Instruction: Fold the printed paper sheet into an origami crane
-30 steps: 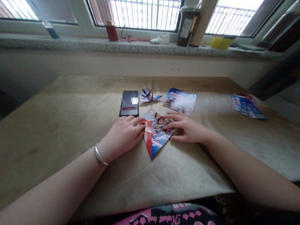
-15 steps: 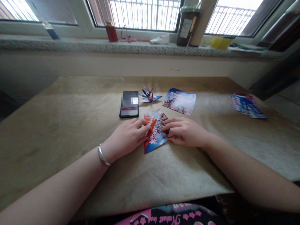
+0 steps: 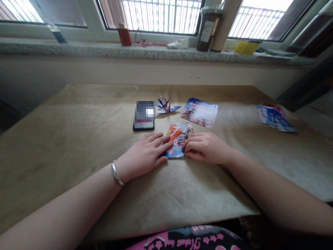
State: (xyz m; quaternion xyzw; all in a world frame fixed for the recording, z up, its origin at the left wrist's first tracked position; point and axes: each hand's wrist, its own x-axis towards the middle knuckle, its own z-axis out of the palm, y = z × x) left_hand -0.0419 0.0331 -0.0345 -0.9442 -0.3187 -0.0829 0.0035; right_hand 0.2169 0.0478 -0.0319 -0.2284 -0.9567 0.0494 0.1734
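A folded piece of printed paper (image 3: 179,140), blue with a red strip, lies on the brown table cover (image 3: 78,132) in front of me. My left hand (image 3: 145,154) lies flat on its left part with the fingers stretched out. My right hand (image 3: 205,147) has its fingers curled and pinches the paper's right edge. A silver bangle (image 3: 116,174) sits on my left wrist. Just behind the paper lie a dark phone (image 3: 144,116) and a finished paper crane (image 3: 165,104).
A flat printed sheet (image 3: 200,112) lies behind my right hand, and more sheets (image 3: 274,117) lie at the far right. The windowsill (image 3: 104,50) behind the table holds a red cup (image 3: 124,35), a dark jar (image 3: 208,31) and a yellow object (image 3: 246,47).
The paper's long lower point has been folded up, so the piece is now shorter and more compact. My left hand has flattened onto it and my right fingers have curled at its edge.
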